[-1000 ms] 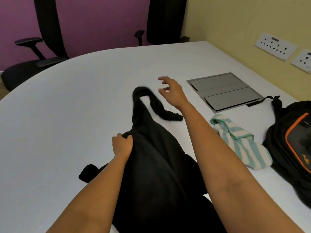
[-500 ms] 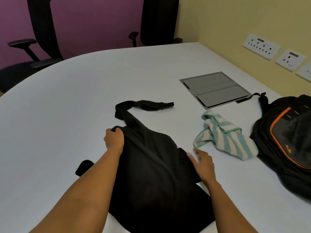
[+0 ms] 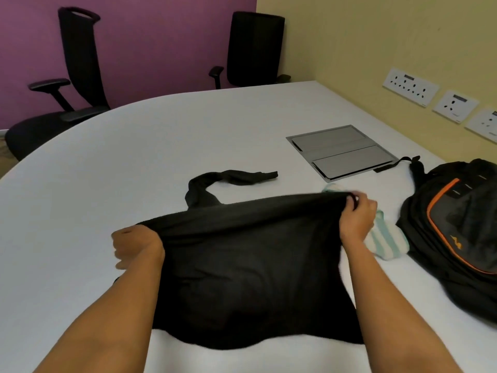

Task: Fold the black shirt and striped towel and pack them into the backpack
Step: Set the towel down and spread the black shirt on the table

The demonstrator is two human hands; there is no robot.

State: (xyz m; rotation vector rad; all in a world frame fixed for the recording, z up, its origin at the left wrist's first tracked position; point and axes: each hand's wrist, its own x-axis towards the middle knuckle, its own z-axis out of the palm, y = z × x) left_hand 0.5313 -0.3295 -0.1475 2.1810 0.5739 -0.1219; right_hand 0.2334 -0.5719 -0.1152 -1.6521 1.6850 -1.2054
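The black shirt (image 3: 250, 267) is stretched wide between my two hands above the white table, its lower part hanging toward me. My left hand (image 3: 135, 244) grips its left edge and my right hand (image 3: 356, 215) pinches its right edge. One sleeve trails away over the table behind it. The striped towel (image 3: 384, 239), white and mint green, lies crumpled just past my right hand, partly hidden by it. The black backpack (image 3: 457, 235) with orange trim lies at the right, beside the towel.
A grey flap-lidded cable box (image 3: 340, 152) is set into the white table (image 3: 166, 146) behind the towel. Two black office chairs (image 3: 80, 76) stand at the far edge. Wall sockets (image 3: 410, 87) line the yellow wall on the right.
My right hand went from reaching over the far sleeve, back to the shirt's right edge, and took hold of it. Both hands have lifted and spread the shirt apart.
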